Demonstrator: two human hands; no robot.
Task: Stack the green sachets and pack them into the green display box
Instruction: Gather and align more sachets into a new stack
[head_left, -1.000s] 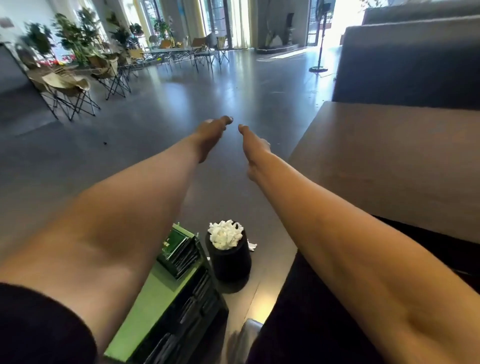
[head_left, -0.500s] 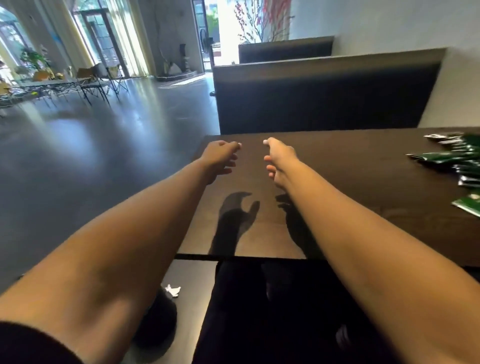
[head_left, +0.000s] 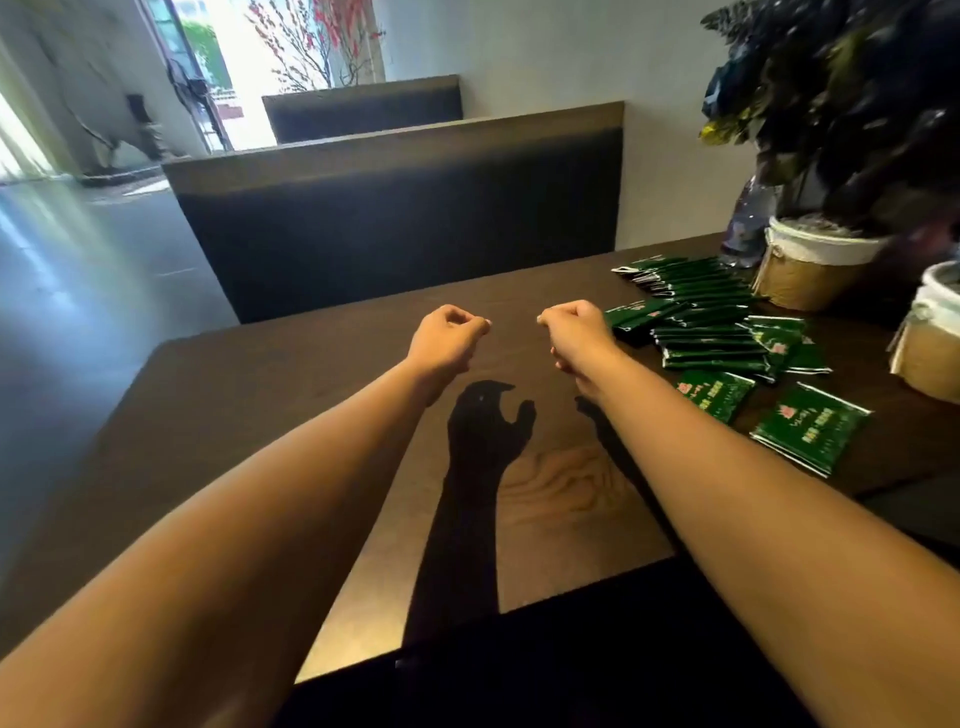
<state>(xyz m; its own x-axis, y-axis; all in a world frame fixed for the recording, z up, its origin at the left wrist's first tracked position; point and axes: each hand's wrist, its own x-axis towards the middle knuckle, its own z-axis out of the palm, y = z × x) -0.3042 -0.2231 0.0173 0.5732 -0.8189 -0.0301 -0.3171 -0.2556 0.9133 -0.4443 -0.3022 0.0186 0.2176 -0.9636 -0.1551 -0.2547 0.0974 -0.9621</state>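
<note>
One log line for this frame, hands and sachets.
left hand: curled, empty | right hand: curled, empty | green sachets: loose on table | display box: unseen

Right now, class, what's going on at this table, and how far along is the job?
A person holds both arms out over a dark wooden table. The left hand and right hand are curled and hold nothing. The green sachets lie loose on the table to the right, some overlapping in a rough pile, a few apart, beside two potted plants. No green display box is in view, so stacking and packing have not begun.
</note>
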